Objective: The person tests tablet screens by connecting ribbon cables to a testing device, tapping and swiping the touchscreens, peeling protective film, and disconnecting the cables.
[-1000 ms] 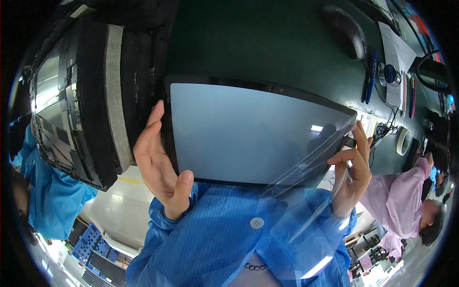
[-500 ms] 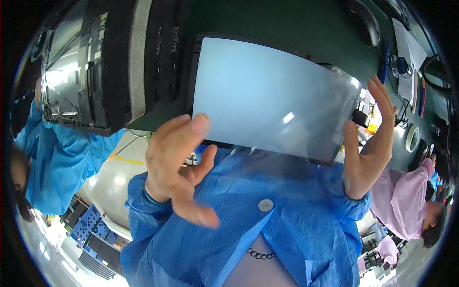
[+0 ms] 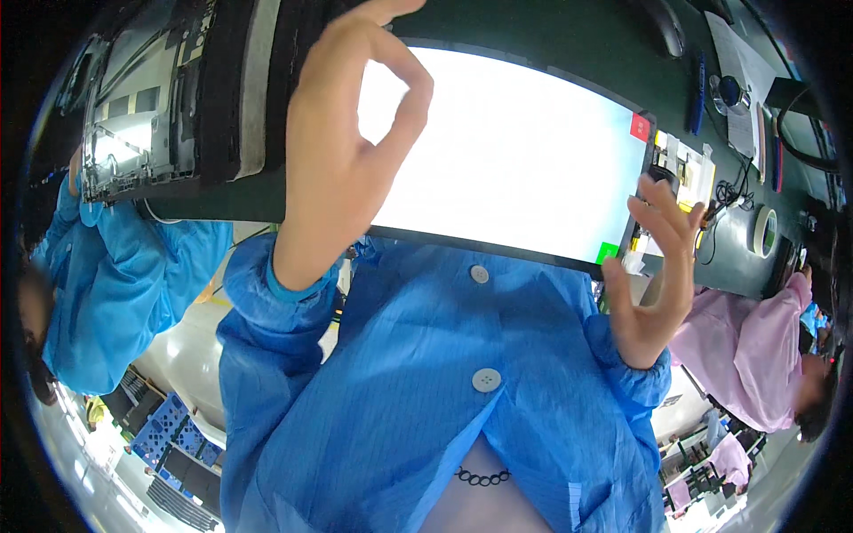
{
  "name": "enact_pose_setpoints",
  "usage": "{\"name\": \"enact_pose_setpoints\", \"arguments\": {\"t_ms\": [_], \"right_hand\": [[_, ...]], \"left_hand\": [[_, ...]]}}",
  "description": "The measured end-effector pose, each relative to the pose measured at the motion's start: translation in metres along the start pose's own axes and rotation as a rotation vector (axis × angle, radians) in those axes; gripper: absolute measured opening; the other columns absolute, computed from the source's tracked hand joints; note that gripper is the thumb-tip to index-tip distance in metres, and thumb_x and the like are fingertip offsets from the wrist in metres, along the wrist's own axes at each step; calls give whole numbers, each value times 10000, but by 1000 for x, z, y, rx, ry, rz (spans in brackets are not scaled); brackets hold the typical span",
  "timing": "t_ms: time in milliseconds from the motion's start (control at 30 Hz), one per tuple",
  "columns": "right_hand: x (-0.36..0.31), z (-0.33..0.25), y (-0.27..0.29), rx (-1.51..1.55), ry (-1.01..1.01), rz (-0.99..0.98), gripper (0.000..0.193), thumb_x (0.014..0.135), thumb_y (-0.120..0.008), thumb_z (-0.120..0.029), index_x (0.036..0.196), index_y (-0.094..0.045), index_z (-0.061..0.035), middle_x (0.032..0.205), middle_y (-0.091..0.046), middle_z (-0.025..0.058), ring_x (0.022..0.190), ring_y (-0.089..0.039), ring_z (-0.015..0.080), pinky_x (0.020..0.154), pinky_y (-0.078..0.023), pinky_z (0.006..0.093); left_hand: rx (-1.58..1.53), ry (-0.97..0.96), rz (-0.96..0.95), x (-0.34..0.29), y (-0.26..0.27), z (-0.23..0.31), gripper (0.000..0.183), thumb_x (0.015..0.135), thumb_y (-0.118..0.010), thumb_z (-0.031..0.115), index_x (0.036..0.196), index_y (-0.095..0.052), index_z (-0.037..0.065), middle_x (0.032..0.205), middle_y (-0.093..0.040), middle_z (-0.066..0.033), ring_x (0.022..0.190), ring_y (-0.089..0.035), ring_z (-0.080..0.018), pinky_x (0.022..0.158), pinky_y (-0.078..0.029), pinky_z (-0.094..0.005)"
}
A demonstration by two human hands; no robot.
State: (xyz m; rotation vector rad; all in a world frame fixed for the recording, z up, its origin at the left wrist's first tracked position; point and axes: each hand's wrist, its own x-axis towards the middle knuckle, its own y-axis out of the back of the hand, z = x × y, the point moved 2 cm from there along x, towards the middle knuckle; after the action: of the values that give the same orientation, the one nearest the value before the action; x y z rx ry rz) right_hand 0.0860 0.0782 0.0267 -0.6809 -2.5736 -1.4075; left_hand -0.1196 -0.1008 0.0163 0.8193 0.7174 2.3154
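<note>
A flat tablet-like display panel [image 3: 506,151] with a black frame lies in front of me. Its screen glows white, with a red square [image 3: 640,126] and a green square [image 3: 608,253] at its right corners. My left hand [image 3: 342,142] is raised over the panel's left end. Its thumb and forefinger meet in a ring while other fingers stretch away; anything pinched there is too small to make out. At the panel's lower right corner, my right hand [image 3: 657,266] is open, fingers curved and apart, thumb close to the green square. Contact with the frame cannot be told.
On the left stands a black rack-like stack with clear, shiny sheets [image 3: 129,133]. To the right, the dark green table holds a tape roll [image 3: 764,231], cables [image 3: 730,195], a blue pen [image 3: 698,93] and papers [image 3: 737,80]. People in blue [image 3: 111,302] and pink [image 3: 742,351] sit either side.
The screen has turned from dim blue-grey to bright white, with red and green corner squares showing. My left hand has risen over its left end; my right hand has come lower.
</note>
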Motion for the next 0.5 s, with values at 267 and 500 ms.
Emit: {"name": "enact_pose_setpoints", "arguments": {"t_ms": [267,500], "right_hand": [[-8,2,-6,-308,-25,-23,566,746,-589,87,1276,-478,-78,886,-659,51,1076,-585,220,1117,-178,532],[46,7,-19,-398,114,157,420,778,-594,51,1132,-629,-172,796,-636,3,936,-604,168,1109,-192,523]], "left_hand": [[-3,256,27,-15,-6,-31,188,941,-407,125,886,-566,41,1165,-609,-106,1043,-585,-207,1012,-351,-321],[204,24,-19,-11,6,-10,396,959,-243,234,1019,-607,89,785,-698,-74,578,-570,-194,1110,-235,-432]]}}
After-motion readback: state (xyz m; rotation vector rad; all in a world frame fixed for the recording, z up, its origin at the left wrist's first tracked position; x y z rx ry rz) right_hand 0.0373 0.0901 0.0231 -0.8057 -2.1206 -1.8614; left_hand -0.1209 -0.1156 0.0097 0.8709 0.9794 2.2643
